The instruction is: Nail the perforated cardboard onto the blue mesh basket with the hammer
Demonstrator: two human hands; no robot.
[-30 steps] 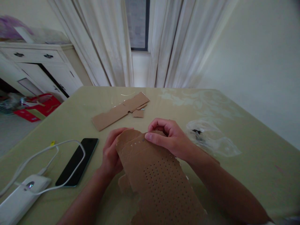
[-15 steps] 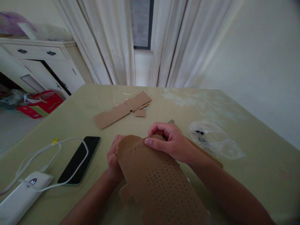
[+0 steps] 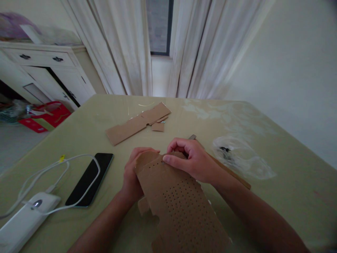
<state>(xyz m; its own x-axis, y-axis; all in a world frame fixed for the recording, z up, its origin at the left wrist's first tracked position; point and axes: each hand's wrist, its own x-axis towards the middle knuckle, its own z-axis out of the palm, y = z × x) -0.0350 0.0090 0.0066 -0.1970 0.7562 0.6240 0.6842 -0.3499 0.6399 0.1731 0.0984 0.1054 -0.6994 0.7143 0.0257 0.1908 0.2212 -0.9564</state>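
Observation:
A brown piece of cardboard [image 3: 173, 189], punched with rows of small holes, is held up between both hands and slopes down toward me. My left hand [image 3: 133, 172] is closed around its upper left edge, with most of the fingers behind the sheet. At the top edge, my right hand [image 3: 184, 156] pinches the cardboard, thumb on the front face near a short row of holes and fingers curled behind. A small dark spot shows by the thumb tip; I cannot make out what it is. Beneath the right forearm lies a wooden-handled tool [image 3: 229, 168] with a metal end.
Cut cardboard strips [image 3: 137, 123] lie at the table's far middle. To the right is a clear plastic bag [image 3: 242, 158] with small black pieces. On the left are a phone [image 3: 91, 179], a white power bank [image 3: 31, 219] and its looped white cable [image 3: 79, 156].
The cardboard has shifted and turned slightly, its upper left corner moving right. My left hand has moved a little up and right with it. The right hand stays almost in place.

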